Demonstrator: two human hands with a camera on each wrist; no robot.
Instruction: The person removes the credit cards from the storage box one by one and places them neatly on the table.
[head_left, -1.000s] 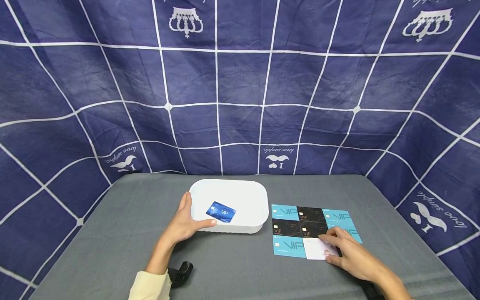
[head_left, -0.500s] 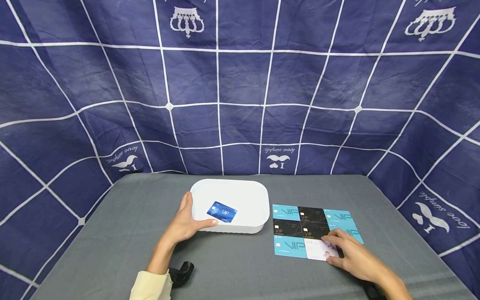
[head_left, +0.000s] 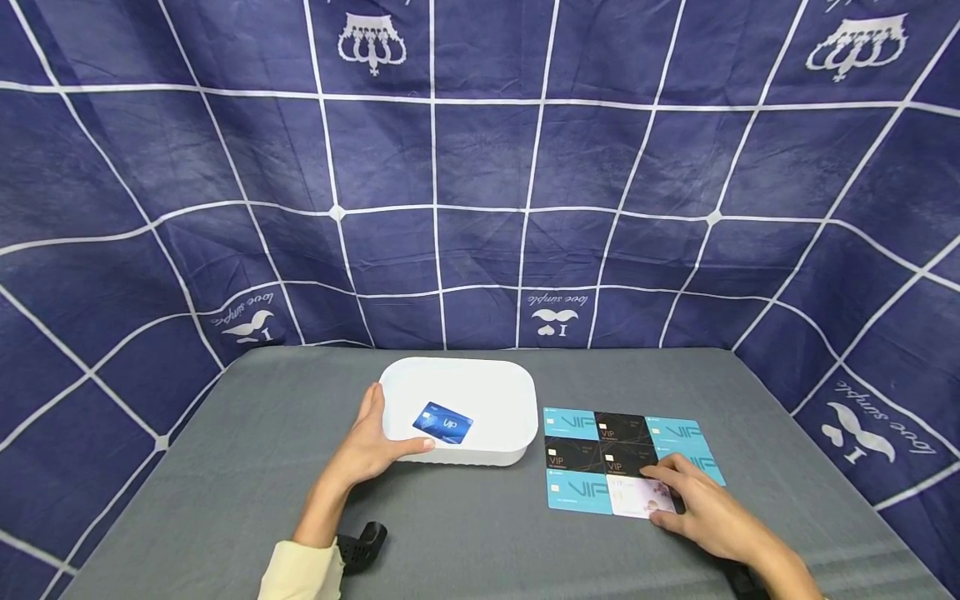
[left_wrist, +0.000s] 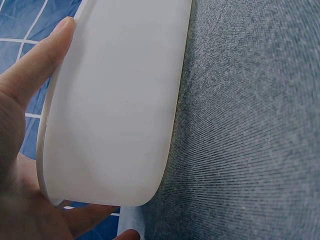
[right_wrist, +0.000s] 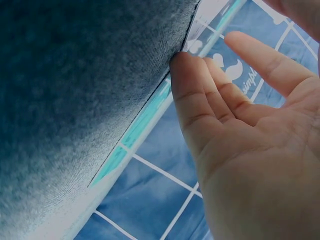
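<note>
My left hand (head_left: pixel 366 446) holds a white plastic tub (head_left: pixel 487 458) at its near left corner. Its thumb lies along the front rim, and the other fingers are on the left side. A blue VIP card (head_left: pixel 444 423) lies inside the tub. At the right, my right hand (head_left: pixel 701 510) holds a white card with a pinkish pattern (head_left: pixel 633 496) flat on the table, forefinger at its far edge and thumb at its near edge. Its right end is hidden under the hand. In the right wrist view, other fingers (right_wrist: pixel 192 95) reach down to the cloth.
Black VIP cards (head_left: pixel 573 455) and teal VIP cards (head_left: pixel 580 492) lie edge to edge in a block beside the white card. Grey cloth (head_left: pixel 480 533) covers the table. A blue curtain with white lines (head_left: pixel 480 167) hangs behind and at both sides.
The white card has settled flatter, its pattern showing more clearly than a second ago. My right hand has barely shifted. The left hand and tub have stayed in place.
</note>
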